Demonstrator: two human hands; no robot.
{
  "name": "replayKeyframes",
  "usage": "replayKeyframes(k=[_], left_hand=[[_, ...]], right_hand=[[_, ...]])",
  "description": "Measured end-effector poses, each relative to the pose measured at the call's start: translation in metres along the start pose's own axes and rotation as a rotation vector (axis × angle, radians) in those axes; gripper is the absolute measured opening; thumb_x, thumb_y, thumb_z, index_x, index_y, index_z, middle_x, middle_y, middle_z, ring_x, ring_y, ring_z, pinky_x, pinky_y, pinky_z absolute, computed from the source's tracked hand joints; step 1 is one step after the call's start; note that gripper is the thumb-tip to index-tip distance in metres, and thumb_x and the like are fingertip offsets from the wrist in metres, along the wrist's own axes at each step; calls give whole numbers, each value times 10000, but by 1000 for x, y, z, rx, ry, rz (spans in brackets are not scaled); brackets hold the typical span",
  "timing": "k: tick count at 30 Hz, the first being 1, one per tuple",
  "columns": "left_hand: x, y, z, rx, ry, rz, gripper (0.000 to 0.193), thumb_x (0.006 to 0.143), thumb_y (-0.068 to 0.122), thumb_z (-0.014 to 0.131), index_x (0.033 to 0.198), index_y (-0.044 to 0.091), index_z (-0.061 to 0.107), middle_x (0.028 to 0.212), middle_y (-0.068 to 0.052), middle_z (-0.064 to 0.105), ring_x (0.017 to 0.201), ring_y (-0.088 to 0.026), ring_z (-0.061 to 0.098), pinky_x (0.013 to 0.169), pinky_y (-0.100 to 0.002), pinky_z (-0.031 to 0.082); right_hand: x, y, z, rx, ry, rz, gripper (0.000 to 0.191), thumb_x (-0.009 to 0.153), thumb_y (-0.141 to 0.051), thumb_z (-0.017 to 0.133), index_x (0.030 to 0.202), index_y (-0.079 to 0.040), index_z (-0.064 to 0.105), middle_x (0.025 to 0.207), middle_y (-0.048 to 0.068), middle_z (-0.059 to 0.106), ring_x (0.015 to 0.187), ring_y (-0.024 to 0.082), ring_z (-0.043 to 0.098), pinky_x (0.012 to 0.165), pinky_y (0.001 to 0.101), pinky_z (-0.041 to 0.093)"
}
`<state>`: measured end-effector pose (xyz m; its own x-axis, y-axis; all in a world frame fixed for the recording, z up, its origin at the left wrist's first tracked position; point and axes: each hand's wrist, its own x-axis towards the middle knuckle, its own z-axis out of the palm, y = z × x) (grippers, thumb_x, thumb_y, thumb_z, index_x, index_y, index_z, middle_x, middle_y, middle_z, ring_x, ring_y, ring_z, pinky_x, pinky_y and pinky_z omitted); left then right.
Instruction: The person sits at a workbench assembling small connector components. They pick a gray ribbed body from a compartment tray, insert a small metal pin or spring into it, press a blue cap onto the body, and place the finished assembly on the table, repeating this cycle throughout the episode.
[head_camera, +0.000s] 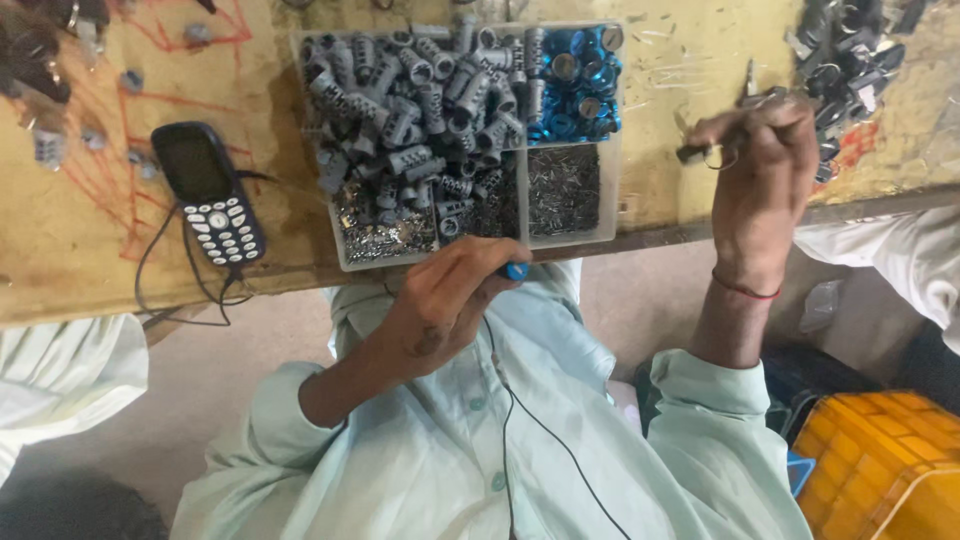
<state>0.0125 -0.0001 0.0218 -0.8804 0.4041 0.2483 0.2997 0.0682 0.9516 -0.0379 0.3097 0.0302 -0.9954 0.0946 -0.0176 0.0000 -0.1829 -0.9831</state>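
On the yellow worktable (690, 70) we see a clear plastic tray (612, 180) with four boxes in it. The biggest box is heaped with grey metal tubes (420, 100). The top right box holds shiny blue caps (578, 85). The lower right box holds tiny thin pins (563, 188), and more tiny silver bits (385, 235) lie in the lower left box.

The left hand (445, 305) is just below the near edge of the tray, in front of the pale green shirt (450, 440). Its fingers are curled tight around a small blue part (516, 270), and only the end of that part peeks out.

The right hand (762, 175) is up over the table edge, to the right of the tray. Its fingertips pinch a small dark part (693, 153) with a little wire ring (722, 158) hanging from it. A thin red string (745, 291) goes around that wrist.

Near the right hand, at the top corner, lies a pile of dark metal pieces (850, 50). Well apart, to the left of the tray, a dark button phone (210, 190) lies flat with a black cord (150, 270) looping from it. A thin black wire (540, 425) runs down the shirt. A yellow crate (880, 460) sits low on the right. White sleeves (60, 370) of other people show at both sides.
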Motion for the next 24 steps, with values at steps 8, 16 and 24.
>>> replayKeyframes(k=[8,16,24], left_hand=[[-4,-6,0,87,65,84,412,905,-81,757,1272,-23,580,1183,-139,674,1048,-296,693,904,-382,581],[-11,-9,-6,247,-98,182,298,905,-29,727,1183,-64,625,1166,-151,659,1038,-303,680,901,-388,580],[-12,-7,-3,443,-29,352,377,903,-8,745,1247,-93,616,1189,-188,676,1032,-293,679,878,-405,597]], right_hand=[[-65,-13,82,-923,-582,-379,284,965,74,559,1224,0,470,930,156,624,675,275,579,581,393,477],[-52,-40,93,-1250,-873,-305,612,797,83,594,1401,29,513,789,147,575,639,300,639,540,437,507],[-67,-39,100,-1088,-664,37,484,959,21,611,1420,4,462,981,183,710,808,353,714,626,464,548]])
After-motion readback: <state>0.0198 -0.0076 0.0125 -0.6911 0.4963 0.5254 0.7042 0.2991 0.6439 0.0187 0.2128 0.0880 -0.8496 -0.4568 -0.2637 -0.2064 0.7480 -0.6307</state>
